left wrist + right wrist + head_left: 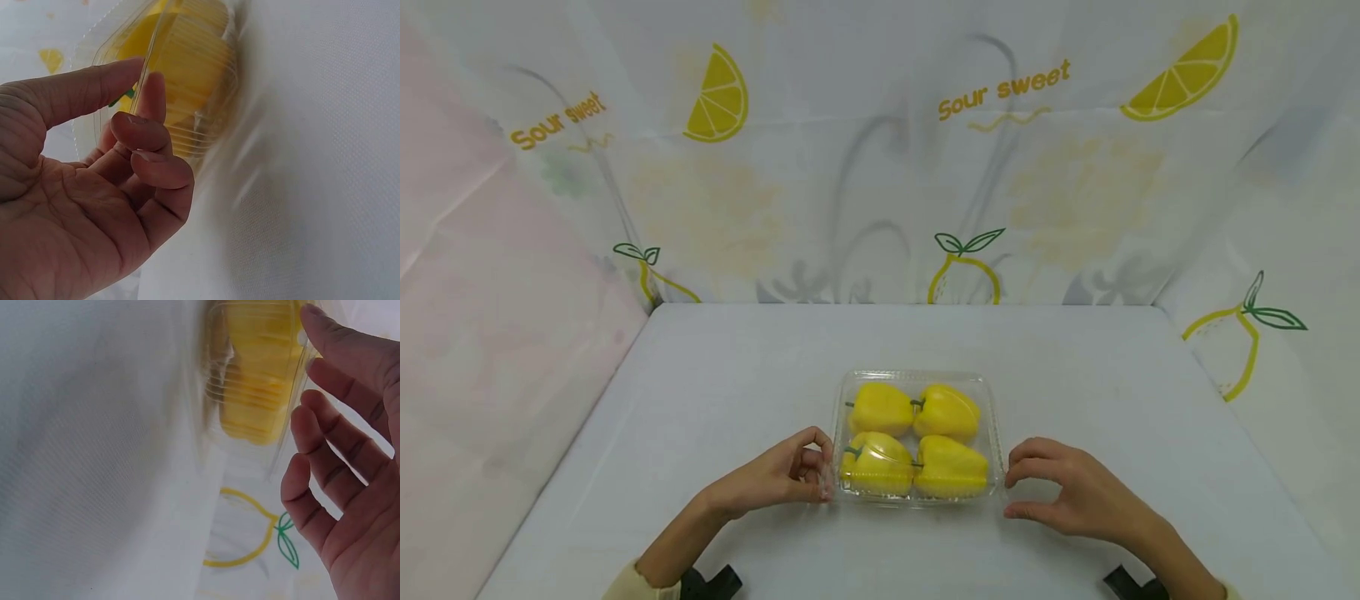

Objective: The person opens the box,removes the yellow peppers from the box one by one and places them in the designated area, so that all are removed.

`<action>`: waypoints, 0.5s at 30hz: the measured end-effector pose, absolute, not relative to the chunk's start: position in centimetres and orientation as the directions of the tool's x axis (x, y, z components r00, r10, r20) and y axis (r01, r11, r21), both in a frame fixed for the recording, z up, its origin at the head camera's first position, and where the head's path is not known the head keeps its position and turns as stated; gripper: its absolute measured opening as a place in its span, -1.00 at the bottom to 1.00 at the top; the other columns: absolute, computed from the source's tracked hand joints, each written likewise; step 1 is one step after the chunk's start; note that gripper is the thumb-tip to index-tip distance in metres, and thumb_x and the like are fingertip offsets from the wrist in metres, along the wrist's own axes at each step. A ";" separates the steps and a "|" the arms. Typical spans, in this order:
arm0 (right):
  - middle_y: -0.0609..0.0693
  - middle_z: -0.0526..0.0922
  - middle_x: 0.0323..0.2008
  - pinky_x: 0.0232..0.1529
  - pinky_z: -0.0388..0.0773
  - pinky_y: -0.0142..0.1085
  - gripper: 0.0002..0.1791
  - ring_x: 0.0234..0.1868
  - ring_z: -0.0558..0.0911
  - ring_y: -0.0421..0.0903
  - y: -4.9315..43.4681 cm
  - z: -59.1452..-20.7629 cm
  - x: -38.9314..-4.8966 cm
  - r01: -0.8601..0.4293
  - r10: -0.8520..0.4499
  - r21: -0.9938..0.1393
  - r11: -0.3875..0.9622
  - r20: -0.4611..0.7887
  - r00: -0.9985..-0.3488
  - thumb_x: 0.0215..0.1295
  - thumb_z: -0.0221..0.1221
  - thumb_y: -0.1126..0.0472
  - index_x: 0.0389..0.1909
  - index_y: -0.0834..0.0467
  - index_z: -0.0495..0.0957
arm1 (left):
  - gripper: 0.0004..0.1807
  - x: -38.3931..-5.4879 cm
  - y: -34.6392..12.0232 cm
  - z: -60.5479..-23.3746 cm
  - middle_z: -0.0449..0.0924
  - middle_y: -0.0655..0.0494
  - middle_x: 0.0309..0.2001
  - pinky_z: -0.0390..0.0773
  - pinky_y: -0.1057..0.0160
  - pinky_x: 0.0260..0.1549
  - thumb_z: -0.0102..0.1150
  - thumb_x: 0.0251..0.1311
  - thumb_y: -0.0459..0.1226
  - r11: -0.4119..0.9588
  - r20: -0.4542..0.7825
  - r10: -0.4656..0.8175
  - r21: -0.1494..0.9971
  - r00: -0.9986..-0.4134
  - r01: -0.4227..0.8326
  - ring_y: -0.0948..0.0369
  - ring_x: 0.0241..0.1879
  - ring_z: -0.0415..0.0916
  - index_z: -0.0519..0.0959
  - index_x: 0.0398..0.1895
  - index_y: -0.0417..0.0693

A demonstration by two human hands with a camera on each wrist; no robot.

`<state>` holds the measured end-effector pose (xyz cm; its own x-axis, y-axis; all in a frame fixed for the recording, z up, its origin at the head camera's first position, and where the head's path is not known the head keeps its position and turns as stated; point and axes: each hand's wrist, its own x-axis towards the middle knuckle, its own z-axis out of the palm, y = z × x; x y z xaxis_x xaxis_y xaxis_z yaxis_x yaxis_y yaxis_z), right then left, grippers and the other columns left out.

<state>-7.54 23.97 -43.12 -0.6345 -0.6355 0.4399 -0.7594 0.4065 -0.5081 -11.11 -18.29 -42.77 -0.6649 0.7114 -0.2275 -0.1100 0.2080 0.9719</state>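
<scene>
A clear plastic container [914, 375] lies on the table with several yellow bell peppers [883, 408] inside, their green stems pointing left. What looks like a clear lid covers them. At the container's left edge, my left hand [786, 472] pinches the rim between thumb and fingers; the left wrist view shows that rim [149, 56] by the thumb tip, the other fingers curled. My right hand [1071, 492] is at the right edge, fingers loosely bent and spread from the thumb. In the right wrist view its fingertips [304, 428] are close to the rim; firm contact is unclear.
The white table [745, 358] extends around the container. Behind it hangs a pale cloth [850, 167] printed with lemons and lettering; similar cloth covers both sides. Black straps [709, 583] are on the wrists near the front edge of view.
</scene>
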 end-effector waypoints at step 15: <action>-0.16 0.66 -0.19 -0.19 0.55 -0.46 -0.79 -0.26 0.63 -0.26 23.4 -44.0 -7.2 -0.888 -0.625 -0.295 0.352 0.632 -0.457 0.18 0.42 0.05 -0.22 0.02 0.67 | -0.57 -11.5 -18.4 -42.9 0.55 -0.03 -0.30 0.59 0.30 -0.32 0.24 0.24 -0.45 0.175 -0.196 0.743 0.980 -0.640 -0.097 0.25 -0.43 0.47 0.22 0.03 -0.31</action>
